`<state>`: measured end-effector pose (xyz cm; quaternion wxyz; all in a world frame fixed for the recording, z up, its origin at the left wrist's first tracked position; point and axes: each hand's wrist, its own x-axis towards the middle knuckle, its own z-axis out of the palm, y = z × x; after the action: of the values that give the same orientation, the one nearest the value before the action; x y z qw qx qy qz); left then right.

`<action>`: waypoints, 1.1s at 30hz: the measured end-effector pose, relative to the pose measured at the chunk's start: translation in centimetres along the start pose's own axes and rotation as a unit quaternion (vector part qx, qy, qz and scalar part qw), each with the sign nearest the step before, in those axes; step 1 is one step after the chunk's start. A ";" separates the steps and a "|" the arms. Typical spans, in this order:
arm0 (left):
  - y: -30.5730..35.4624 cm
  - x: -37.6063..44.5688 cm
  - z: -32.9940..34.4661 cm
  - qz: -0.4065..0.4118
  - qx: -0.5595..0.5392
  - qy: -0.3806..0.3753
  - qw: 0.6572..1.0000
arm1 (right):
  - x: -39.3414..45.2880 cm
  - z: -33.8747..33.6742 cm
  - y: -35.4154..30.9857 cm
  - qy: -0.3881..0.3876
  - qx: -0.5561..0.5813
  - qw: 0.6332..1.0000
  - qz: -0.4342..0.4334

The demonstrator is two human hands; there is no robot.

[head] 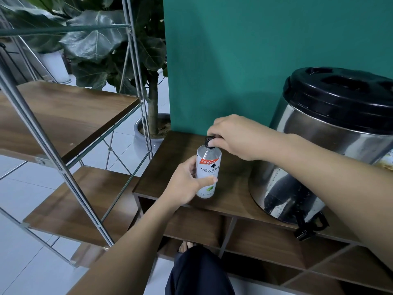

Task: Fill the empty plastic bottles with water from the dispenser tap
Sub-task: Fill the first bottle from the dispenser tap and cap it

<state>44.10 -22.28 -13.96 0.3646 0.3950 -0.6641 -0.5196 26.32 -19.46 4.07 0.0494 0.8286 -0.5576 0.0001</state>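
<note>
While the bottle (208, 171) stands upright on the wooden cabinet (231, 201), both hands are on it. The left hand (187, 184) is wrapped around the lower half, thumb laid across the white label, so that's a proper grasp on the body. The right hand (236, 137) comes in from above and pinches the black cap (209, 141) between thumb and fingertips. Can't tell if the cap is tight or loose from here.

The bottle sits near the left end of the cabinet top, well apart from the dispenser (331, 145), which is a big steel drum with a black lid on the right side of the same top. Its black tap (308, 228) hangs over the cabinet's front edge, lower right of the bottle.

Behind is a teal wall (255, 50). Off to the left there's a metal rack (70, 116) with wooden shelves and a big-leafed plant (110, 45) in a grey pot. Tiled floor below, and the person's dark trouser leg (197, 273) shows at the bottom.
</note>
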 end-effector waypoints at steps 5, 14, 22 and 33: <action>-0.1 -0.2 0.1 0.002 0.007 0.017 1.000 | -0.5 1.0 -0.4 0.043 -0.040 0.998 0.021; 0.1 -0.5 0.4 0.006 0.023 0.035 0.999 | -0.5 1.0 0.9 0.005 0.058 0.997 -0.042; 0.2 -0.6 0.3 0.003 0.018 0.041 0.999 | 0.2 1.0 -1.5 0.015 -0.082 0.996 0.011; -0.1 -0.5 0.3 0.012 0.003 0.030 0.999 | -0.3 1.9 1.3 0.001 0.073 0.996 -0.043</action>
<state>44.04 -21.72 -14.15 0.3896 0.4034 -0.6591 -0.5011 24.90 -19.85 2.24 -0.0106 0.8535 -0.5195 0.0398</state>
